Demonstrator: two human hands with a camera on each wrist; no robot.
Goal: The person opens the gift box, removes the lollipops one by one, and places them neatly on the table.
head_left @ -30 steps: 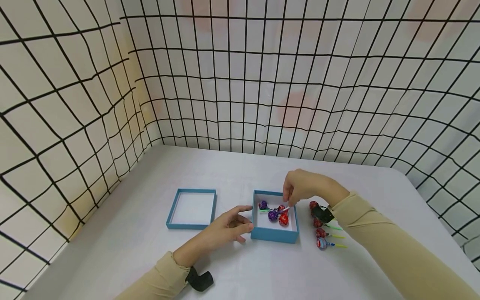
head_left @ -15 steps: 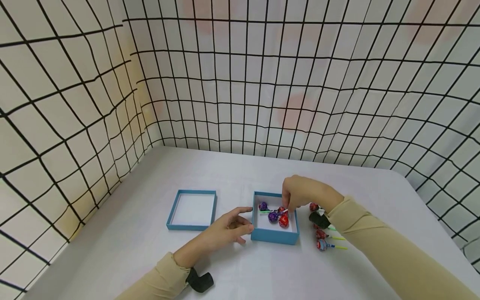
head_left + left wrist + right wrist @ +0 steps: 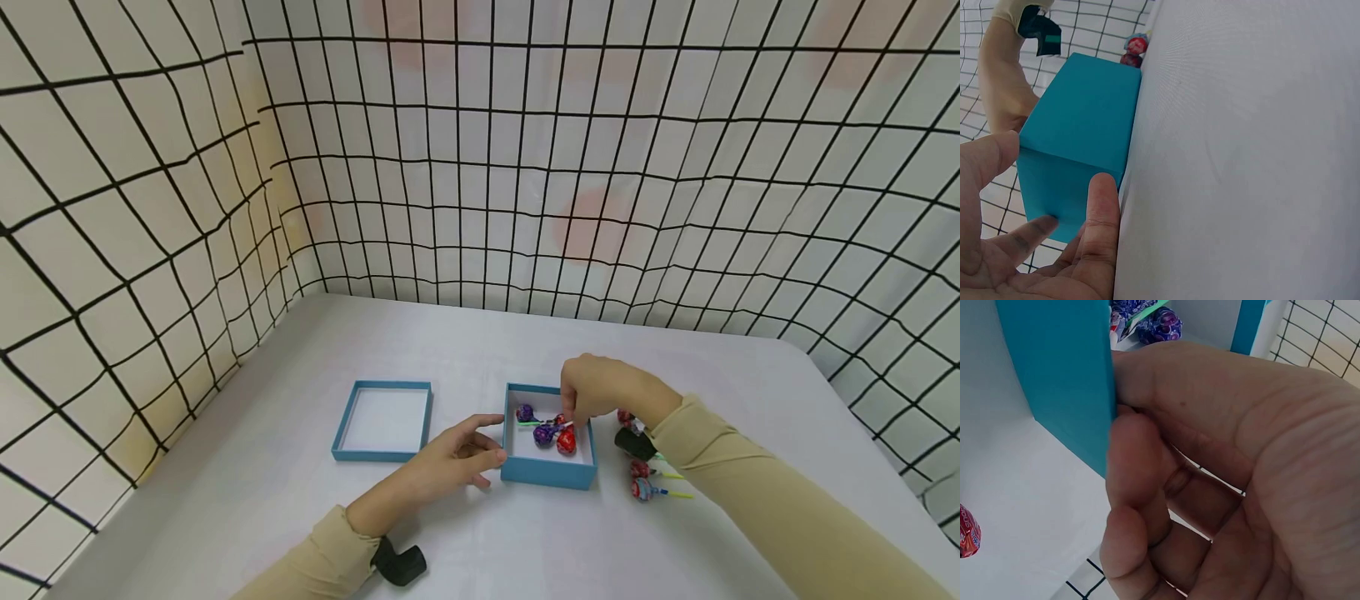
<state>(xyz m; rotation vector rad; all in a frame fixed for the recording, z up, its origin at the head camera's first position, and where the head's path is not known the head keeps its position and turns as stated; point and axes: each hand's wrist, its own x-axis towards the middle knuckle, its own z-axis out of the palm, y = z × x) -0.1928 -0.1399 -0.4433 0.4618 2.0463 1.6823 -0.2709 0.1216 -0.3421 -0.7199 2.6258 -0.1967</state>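
A blue box [image 3: 549, 475] with a white inside stands open at the table's middle, holding several wrapped lollipops, among them a purple lollipop [image 3: 543, 435] and a red lollipop [image 3: 566, 440]. My left hand [image 3: 457, 454] is beside its left wall; in the left wrist view the fingertips touch the blue side, with the fingers loosely spread. My right hand [image 3: 600, 389] reaches over the right wall, fingers curled and pinching at the lollipop sticks next to the red one. The right wrist view has thumb and index tips hidden behind the box wall [image 3: 1060, 375].
The box's shallow lid [image 3: 382, 421] lies to the left, white inside up. Right of the box, a column of lollipops [image 3: 642, 489] lies on the white table [image 3: 480, 542], partly covered by the right sleeve. Black netting [image 3: 480, 208] surrounds the table's back and sides.
My right hand has moved slightly left and lower into the box, toward the lollipops. The left hand stays at the box's left side.
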